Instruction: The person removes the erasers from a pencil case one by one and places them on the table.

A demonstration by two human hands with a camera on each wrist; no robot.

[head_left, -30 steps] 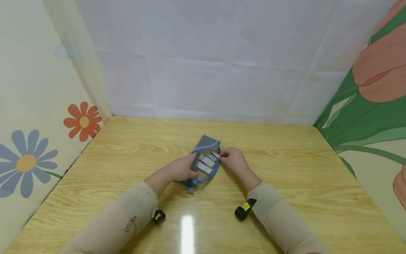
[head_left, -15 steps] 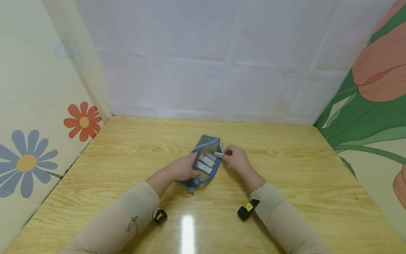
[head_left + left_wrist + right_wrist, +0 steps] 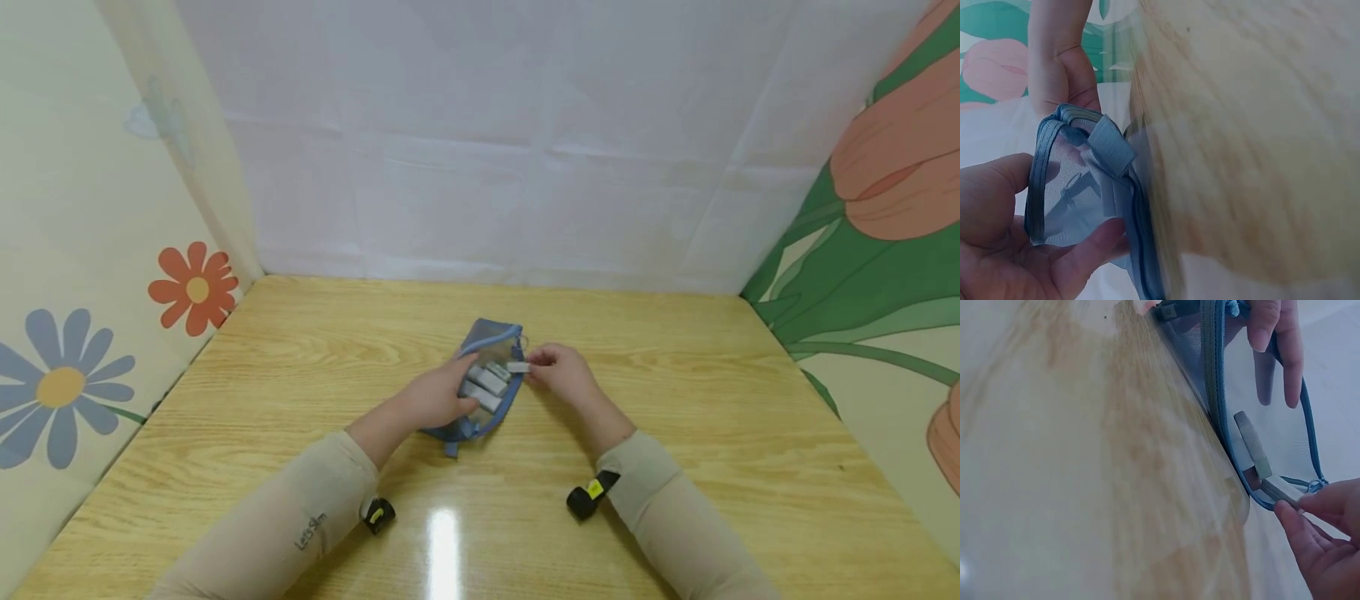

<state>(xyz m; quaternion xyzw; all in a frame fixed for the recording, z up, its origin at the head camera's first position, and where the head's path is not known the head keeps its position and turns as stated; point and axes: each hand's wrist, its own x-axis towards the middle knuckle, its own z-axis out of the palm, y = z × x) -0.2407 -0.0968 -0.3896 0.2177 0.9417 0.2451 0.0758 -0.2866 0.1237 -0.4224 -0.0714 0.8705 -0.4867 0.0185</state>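
A blue zippered mesh pouch (image 3: 487,328) lies unzipped on the wooden table, its mouth facing me. My left hand (image 3: 433,398) grips its left side; in the left wrist view, fingers and thumb lie around the zipper edge (image 3: 1036,194). Inside are several pale grey rectangular blocks (image 3: 491,382), their kind too small to tell. At the pouch's right edge my right hand (image 3: 564,375) pinches one small whitish block (image 3: 1282,491) between thumb and fingertips. That block's far end reaches into the pouch mouth, close to another grey block (image 3: 1250,440).
The wood-grain table (image 3: 675,375) surrounds the pouch. A white cloth (image 3: 480,167) hangs behind it, with flower-printed panels at left (image 3: 75,208) and right (image 3: 885,275). Black wrist cameras (image 3: 588,497) hang below the sleeves.
My right hand has shifted slightly right and now shows the pinched block turned nearly level, partly out past the pouch's edge. The left hand keeps its hold, moving a little rightward.
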